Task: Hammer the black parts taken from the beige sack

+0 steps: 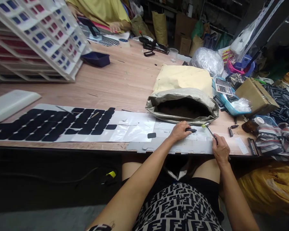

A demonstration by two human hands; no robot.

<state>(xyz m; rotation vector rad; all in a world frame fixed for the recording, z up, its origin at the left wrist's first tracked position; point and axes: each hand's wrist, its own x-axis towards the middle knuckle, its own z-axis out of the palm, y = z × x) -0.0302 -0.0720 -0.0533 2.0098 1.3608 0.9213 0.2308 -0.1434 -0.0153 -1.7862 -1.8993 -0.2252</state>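
Observation:
My left hand (179,131) rests on the table's near edge, its fingers closed on a small black cylindrical piece (192,130) that points right. In my right hand (221,149) is the dark handle of a small hammer (210,131); its yellowish head lies just right of the black piece, apart from it. Under both hands is a pale board (163,146). Right behind them a cream sack (183,78) lies with its dark mouth facing me. A single black rounded tile (151,135) is left of my left hand.
Many black tiles (50,117) lie in rows on a white sheet (132,128) at left. A white crate (72,61) and a blue tray (96,59) stand behind. At right are a calculator (223,86), a cardboard box (257,96), a brown bottle (251,125) and cloth (271,138). Another person (103,12) sits across.

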